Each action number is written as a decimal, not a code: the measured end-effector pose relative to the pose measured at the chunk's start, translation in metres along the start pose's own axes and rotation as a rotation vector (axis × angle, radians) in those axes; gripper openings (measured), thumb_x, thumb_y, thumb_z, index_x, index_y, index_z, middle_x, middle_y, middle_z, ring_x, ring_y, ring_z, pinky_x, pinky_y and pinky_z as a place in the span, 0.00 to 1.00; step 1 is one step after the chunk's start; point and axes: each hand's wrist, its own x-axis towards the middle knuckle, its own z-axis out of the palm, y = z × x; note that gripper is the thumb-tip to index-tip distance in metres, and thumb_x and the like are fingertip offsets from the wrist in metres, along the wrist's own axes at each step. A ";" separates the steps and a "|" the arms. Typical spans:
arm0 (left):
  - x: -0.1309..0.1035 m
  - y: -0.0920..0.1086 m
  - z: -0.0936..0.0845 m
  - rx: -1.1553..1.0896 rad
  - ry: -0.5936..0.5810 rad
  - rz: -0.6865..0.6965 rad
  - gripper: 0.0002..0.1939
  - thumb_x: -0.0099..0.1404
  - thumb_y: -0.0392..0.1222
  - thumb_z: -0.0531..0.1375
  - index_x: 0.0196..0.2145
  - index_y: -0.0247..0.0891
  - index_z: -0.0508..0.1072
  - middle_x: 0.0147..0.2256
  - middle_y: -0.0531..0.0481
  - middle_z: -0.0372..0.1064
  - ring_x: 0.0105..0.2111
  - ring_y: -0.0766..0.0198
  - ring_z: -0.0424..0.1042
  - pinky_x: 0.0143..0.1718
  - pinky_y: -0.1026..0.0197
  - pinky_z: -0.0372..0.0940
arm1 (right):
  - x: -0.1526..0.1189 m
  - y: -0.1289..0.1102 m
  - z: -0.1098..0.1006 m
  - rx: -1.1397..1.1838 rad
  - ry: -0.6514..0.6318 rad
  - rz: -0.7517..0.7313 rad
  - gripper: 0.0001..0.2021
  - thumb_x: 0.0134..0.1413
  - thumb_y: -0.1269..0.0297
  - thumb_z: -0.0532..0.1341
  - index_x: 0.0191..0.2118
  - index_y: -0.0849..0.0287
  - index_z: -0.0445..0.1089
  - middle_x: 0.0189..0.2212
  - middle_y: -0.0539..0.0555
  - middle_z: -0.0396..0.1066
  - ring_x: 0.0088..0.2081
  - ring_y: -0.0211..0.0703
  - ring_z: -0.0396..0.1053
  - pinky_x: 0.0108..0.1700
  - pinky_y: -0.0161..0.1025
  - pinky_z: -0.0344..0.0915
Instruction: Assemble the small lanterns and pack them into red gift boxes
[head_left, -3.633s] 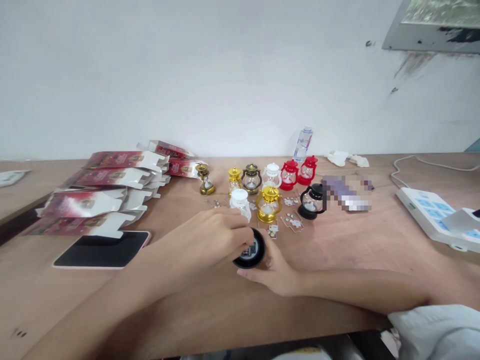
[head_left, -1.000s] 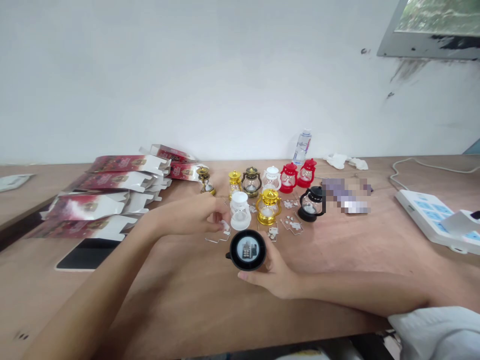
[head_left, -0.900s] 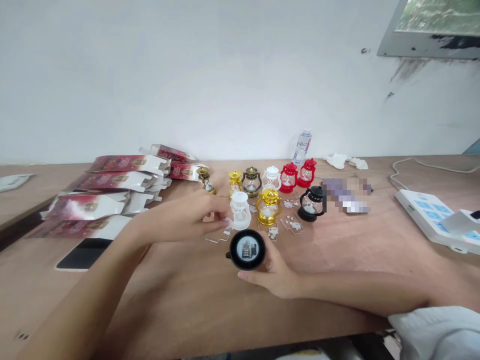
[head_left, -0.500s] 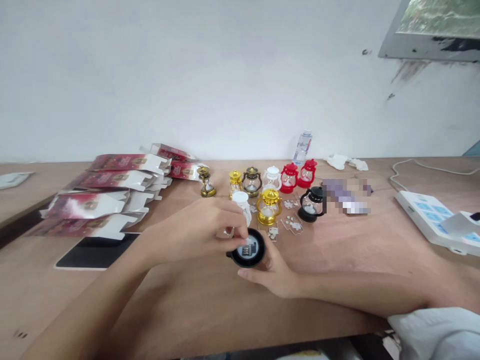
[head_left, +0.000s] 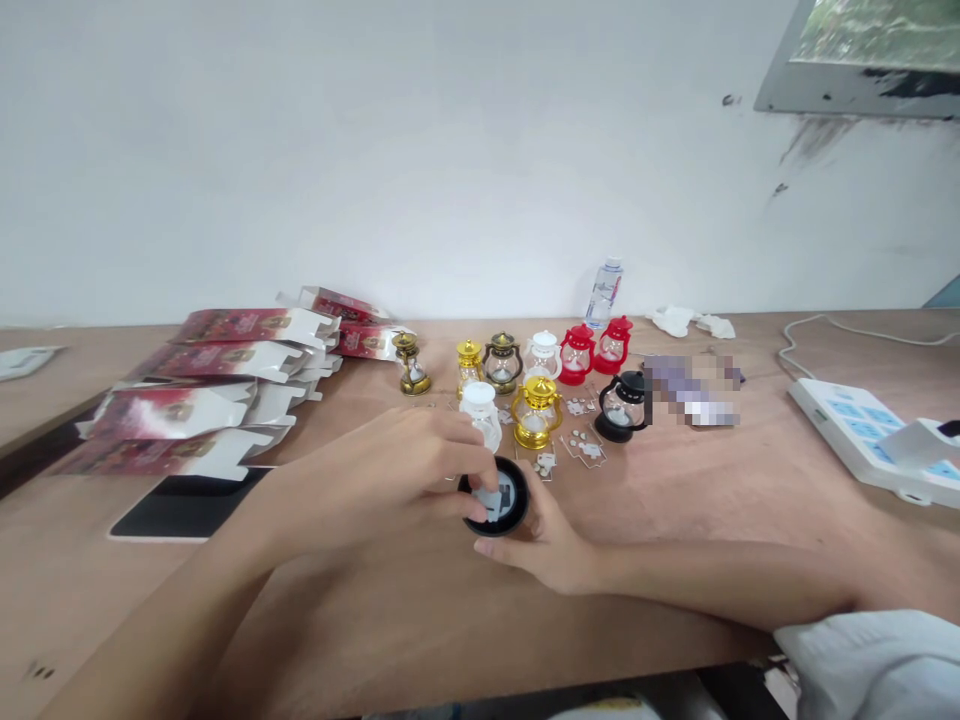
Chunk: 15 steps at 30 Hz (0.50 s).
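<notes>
Nearer the desk's (head_left: pixel 465 620) front edge than its back, around mid-length, the right hand (head_left: pixel 559 550) grasps a round black base (head_left: pixel 518 520), hollow side showing; the left hand (head_left: pixel 420 460) touches a small pale piece (head_left: pixel 491 504) inside it, whether gripping or pressing I cannot tell. A phone (head_left: pixel 176 508) lies leftward; beyond stand a gold lantern (head_left: pixel 535 427) and, by the back edge, a bottle (head_left: pixel 605 295).

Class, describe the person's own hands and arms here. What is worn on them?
The left hand and right hand wear no gloves, and no rings show. The left forearm and right forearm show no watch or bracelet. A pale, creased sleeve covers the right arm farther up.
</notes>
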 end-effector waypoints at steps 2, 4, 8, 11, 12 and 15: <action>0.000 -0.002 0.001 0.024 0.034 0.012 0.09 0.69 0.41 0.54 0.38 0.42 0.74 0.36 0.53 0.70 0.38 0.64 0.67 0.40 0.64 0.56 | 0.000 -0.001 0.000 0.028 0.001 0.016 0.28 0.47 0.62 0.69 0.52 0.52 0.57 0.47 0.52 0.66 0.50 0.43 0.65 0.53 0.43 0.62; 0.002 -0.004 0.001 0.056 0.050 0.011 0.09 0.69 0.42 0.54 0.38 0.43 0.74 0.37 0.52 0.69 0.37 0.64 0.66 0.39 0.63 0.56 | 0.001 -0.001 0.001 0.047 -0.002 0.042 0.28 0.46 0.61 0.69 0.52 0.52 0.58 0.48 0.52 0.66 0.50 0.44 0.65 0.53 0.44 0.63; 0.004 -0.004 0.000 0.047 0.016 0.031 0.11 0.68 0.36 0.53 0.37 0.43 0.76 0.35 0.52 0.67 0.35 0.65 0.65 0.37 0.63 0.55 | 0.000 -0.001 0.002 0.045 0.002 0.054 0.29 0.46 0.60 0.69 0.53 0.52 0.58 0.48 0.53 0.66 0.50 0.45 0.65 0.54 0.45 0.62; 0.002 -0.004 -0.001 0.045 0.009 0.044 0.14 0.68 0.33 0.51 0.39 0.45 0.75 0.36 0.52 0.68 0.36 0.65 0.65 0.38 0.62 0.55 | 0.000 -0.001 0.002 0.041 0.010 0.040 0.29 0.46 0.61 0.69 0.53 0.52 0.58 0.48 0.52 0.66 0.50 0.44 0.65 0.55 0.45 0.62; 0.002 -0.004 -0.001 0.049 0.010 0.041 0.14 0.68 0.32 0.51 0.40 0.45 0.75 0.36 0.52 0.68 0.36 0.64 0.65 0.38 0.62 0.55 | 0.000 -0.001 0.002 0.047 0.008 0.039 0.29 0.46 0.62 0.69 0.53 0.51 0.58 0.48 0.52 0.66 0.51 0.44 0.65 0.55 0.45 0.62; 0.001 -0.006 -0.001 0.044 0.021 0.042 0.15 0.65 0.29 0.53 0.40 0.47 0.75 0.35 0.52 0.68 0.34 0.65 0.66 0.36 0.64 0.56 | 0.000 0.000 0.002 0.066 0.001 0.044 0.29 0.46 0.62 0.69 0.52 0.51 0.58 0.48 0.52 0.66 0.51 0.44 0.65 0.55 0.45 0.62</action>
